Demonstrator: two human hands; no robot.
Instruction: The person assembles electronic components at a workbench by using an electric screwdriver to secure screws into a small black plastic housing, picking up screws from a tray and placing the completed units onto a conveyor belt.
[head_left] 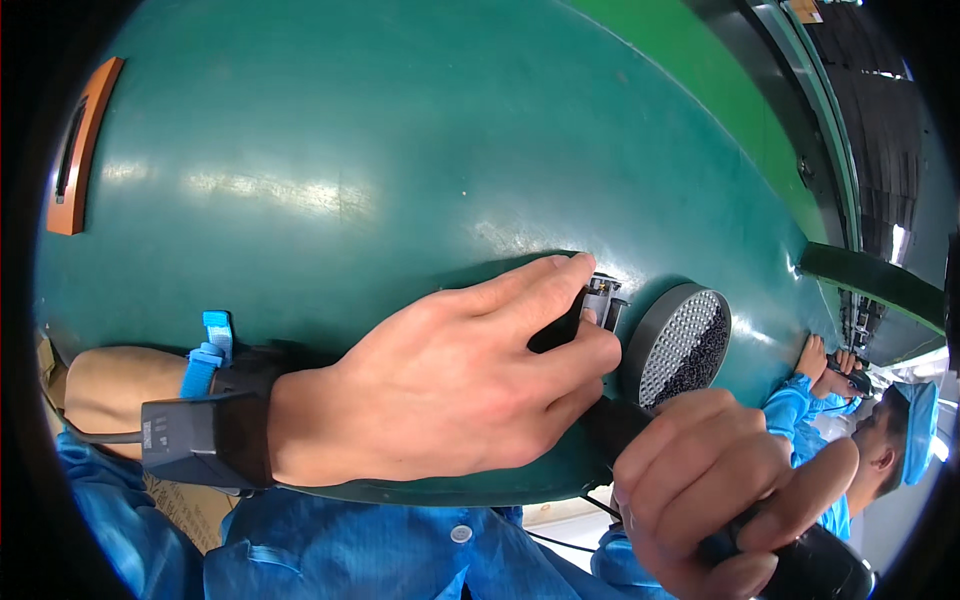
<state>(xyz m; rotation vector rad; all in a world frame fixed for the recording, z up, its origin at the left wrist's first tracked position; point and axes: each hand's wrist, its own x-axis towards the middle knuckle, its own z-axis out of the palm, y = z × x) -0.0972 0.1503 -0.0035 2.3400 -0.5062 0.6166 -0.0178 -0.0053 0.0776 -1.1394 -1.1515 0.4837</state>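
Small grey part (602,298) mostly hidden behind left hand (450,385) fingertips; kind unclear. Left hand reaches across the green worktop (350,150), palm down, thumb and forefinger pinching the part near the worktop's right edge. Right hand (715,480) is fisted round a black tool handle (815,565), cut off at the lower frame edge; its round perforated head (680,345) sits just beside the part. Orange block (80,140) at the worktop's far left edge. Another person's hands (825,368) at right, blurred.
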